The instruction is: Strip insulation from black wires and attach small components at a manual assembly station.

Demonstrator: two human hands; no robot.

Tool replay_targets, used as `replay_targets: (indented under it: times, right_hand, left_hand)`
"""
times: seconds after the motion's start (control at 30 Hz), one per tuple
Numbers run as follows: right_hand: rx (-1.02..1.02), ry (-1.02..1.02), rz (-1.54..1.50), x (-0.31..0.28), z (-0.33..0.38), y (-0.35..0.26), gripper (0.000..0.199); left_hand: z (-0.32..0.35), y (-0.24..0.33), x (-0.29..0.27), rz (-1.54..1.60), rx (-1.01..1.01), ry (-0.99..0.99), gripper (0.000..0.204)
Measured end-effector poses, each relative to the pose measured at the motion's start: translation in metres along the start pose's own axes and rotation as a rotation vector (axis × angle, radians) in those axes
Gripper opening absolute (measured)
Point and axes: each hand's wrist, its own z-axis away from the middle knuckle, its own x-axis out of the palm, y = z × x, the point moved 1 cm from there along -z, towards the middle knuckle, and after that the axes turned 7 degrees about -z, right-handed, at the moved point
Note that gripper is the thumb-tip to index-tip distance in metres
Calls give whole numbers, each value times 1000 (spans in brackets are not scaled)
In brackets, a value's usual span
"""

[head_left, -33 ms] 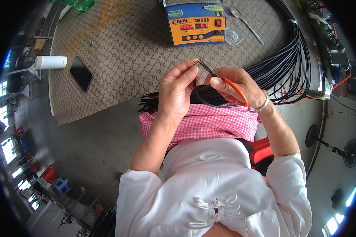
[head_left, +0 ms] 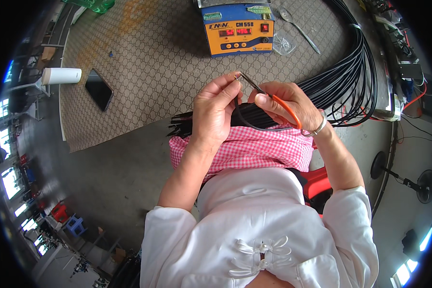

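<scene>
My left hand (head_left: pixel 213 106) is closed, with thumb and forefinger pinching the end of a black cable (head_left: pixel 241 117). The cable loops down and to the right beneath my hands. In my right hand (head_left: pixel 293 100) is a pair of scissors with orange handles (head_left: pixel 290 113). Their dark metal tips reach the cable end at my left fingertips; whether the blades are closed on it is too small to tell. Behind and below both hands lies a thick bundle of black cables (head_left: pixel 329 81), its cut ends on a pink checked cloth (head_left: pixel 254 149) over my lap.
On the patterned tabletop (head_left: pixel 158 72) stands a blue and orange control box (head_left: pixel 239 36) with lit red displays. Beside it are a clear dish (head_left: pixel 283 44) and a spoon (head_left: pixel 300 30). A phone (head_left: pixel 99 90) and a white cup (head_left: pixel 62 76) lie at the left edge.
The red digits on the control box differ. My hands, the scissors and the cable show no visible movement.
</scene>
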Motion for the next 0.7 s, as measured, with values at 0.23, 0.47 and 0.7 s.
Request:
replay_targets:
  times: [0.23, 0.47, 0.7]
  right_hand:
    - [-44, -18, 155, -5, -1, -6, 43]
    - [-114, -58, 293, -7, -4, -3, 37]
    - [-166, -15, 391, -7, -7, -2, 36]
  left_hand:
    - [1, 2, -1, -84, 4, 29, 19]
    - [4, 4, 3, -268, 70, 92, 19]
    - [3, 4, 6, -297, 66, 115, 18]
